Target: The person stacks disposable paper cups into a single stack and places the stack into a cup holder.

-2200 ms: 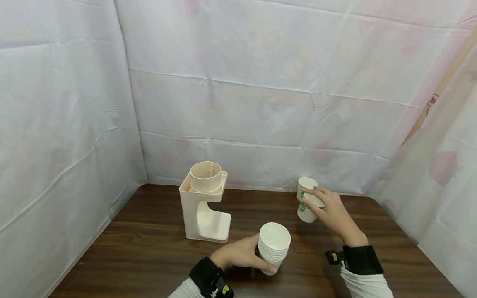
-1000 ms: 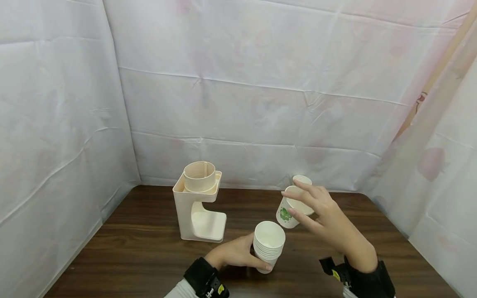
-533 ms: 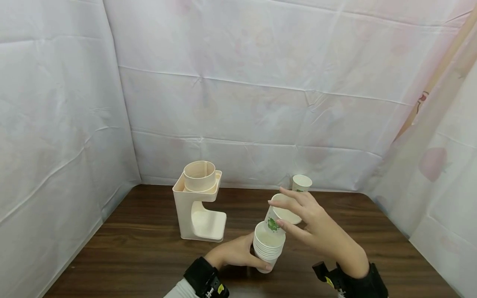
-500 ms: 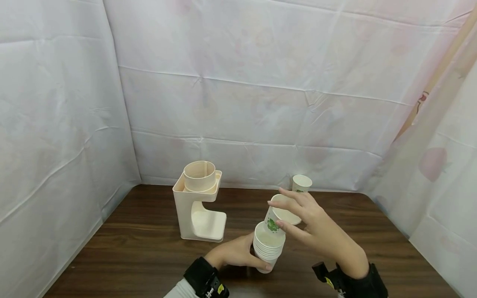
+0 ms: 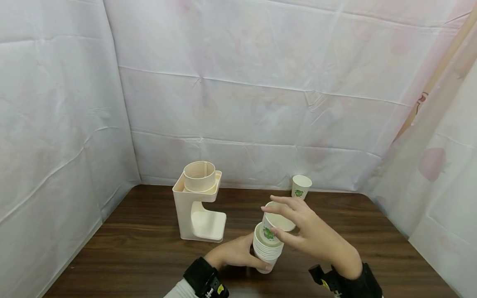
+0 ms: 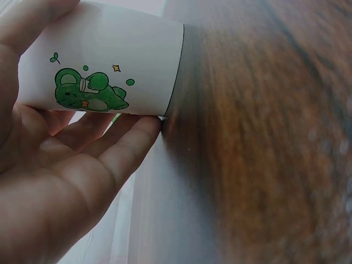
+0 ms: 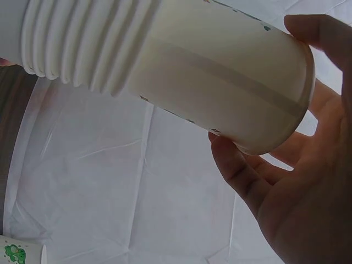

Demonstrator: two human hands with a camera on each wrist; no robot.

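My left hand [image 5: 236, 253] grips a stack of nested white paper cups [image 5: 269, 253] low down, near the table. In the left wrist view, the stack's bottom cup [image 6: 126, 49] has a green cartoon bear printed on it, and its base is at the wooden surface. A single paper cup [image 5: 265, 225] with a green print is held near its rim by my right hand [image 5: 305, 227]. Its base sits inside the top of the stack, and it leans to the right. The right wrist view shows this cup [image 7: 231, 71] partly inserted in the stack's ribbed rims [image 7: 82, 44].
A cream plastic stand [image 5: 182, 213] with a round holder [image 5: 199, 176] on top stands left of the stack. Another paper cup [image 5: 300, 188] stands at the table's back edge. White sheeting [image 5: 223, 111] hangs behind the dark wooden table [image 5: 141, 248].
My right hand has brought the single cup left and toward me from the back right, then lowered it into the stack's top. My left hand keeps its hold on the stack.
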